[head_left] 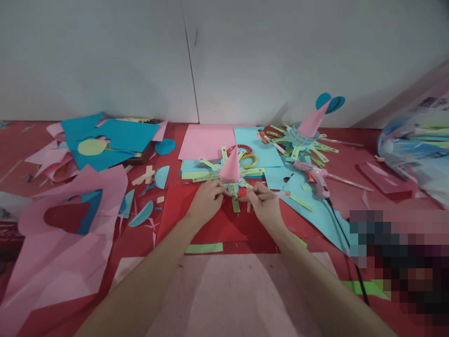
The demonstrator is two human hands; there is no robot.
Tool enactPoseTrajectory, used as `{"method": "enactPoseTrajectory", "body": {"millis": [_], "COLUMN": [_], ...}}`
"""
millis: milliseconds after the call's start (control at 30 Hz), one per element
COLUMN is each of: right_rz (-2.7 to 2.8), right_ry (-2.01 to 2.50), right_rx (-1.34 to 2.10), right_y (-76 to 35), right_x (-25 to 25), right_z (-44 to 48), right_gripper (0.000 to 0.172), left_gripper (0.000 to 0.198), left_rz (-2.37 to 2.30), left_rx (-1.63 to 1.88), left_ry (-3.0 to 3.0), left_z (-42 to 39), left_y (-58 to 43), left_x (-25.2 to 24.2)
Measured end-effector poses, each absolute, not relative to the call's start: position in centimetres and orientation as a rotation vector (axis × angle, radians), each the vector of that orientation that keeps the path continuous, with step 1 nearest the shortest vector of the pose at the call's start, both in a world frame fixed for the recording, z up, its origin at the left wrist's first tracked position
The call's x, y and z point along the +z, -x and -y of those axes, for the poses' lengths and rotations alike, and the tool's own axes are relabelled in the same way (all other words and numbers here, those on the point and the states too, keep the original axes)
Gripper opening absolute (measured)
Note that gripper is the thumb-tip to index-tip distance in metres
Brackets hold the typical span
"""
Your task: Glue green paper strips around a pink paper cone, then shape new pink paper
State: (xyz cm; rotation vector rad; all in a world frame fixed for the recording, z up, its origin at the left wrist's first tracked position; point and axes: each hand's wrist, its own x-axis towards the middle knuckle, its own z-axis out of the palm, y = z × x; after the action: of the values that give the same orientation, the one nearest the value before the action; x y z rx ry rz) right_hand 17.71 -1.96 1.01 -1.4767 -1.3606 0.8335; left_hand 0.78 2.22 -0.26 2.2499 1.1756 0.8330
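A pink paper cone [230, 167] stands on a small light-blue base, with patterned green paper strips [209, 164] radiating from it. My left hand [209, 199] is closed at the cone's front left, its fingertips pressed at the base beside the strip pointing towards me. In my right hand [263, 203] is a pen [280, 194], gripped in a pinch. Its tip points left, close to that front strip [234, 201]. The exact contact of the left fingertips with the paper is too small to make out.
Scissors [249, 161] lie behind the cone on coloured sheets. A glue gun [317, 180] with a black cord [338, 220] rests at the right, below another cone figure [312, 124]. Pink and blue paper scraps [108, 140] cover the left. A plastic bag [417, 145] stands far right.
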Motion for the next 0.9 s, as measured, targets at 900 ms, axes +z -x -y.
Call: {"method": "enactPoseTrajectory", "body": {"millis": [900], "right_rz": [1.277], "right_ry": [1.445], "right_rx": [0.929], "right_y": [-17.63], "right_x": [1.08], "right_z": [2.39], "right_gripper": [0.031], "left_gripper": [0.033], "left_rz": [-1.178], "left_rx": [0.828], "left_ry": [-2.204], "left_z": [-2.32], "left_y": [-0.79], "left_x": [-0.28]}}
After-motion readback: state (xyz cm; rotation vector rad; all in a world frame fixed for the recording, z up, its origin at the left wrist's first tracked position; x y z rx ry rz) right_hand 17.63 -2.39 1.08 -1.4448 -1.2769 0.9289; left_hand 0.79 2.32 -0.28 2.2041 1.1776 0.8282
